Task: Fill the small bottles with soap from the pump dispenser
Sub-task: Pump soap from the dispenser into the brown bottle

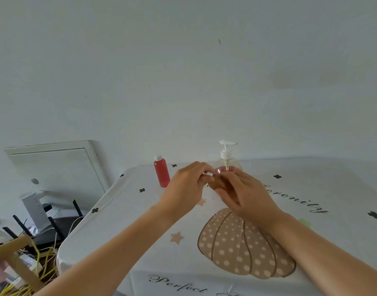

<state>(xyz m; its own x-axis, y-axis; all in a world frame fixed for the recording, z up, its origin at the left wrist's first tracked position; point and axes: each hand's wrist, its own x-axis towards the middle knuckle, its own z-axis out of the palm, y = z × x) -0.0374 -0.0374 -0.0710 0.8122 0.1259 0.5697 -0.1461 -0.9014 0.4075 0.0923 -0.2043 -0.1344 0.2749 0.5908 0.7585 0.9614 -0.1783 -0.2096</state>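
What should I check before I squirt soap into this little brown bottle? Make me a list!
1. Small brown bottle held firmly: ok, the right hand grips it.
2. Cap off: cannot tell, the left hand pinches the white cap at the bottle's top.
3. Pump dispenser upright: ok, it stands just behind the hands.
4. Soap left: ok, but only a low pink layer shows.
5. Bottle mouth under the nozzle: not ok, the nozzle sits well above it.
6. Red bottle out of the way: ok, it stands capped to the left.
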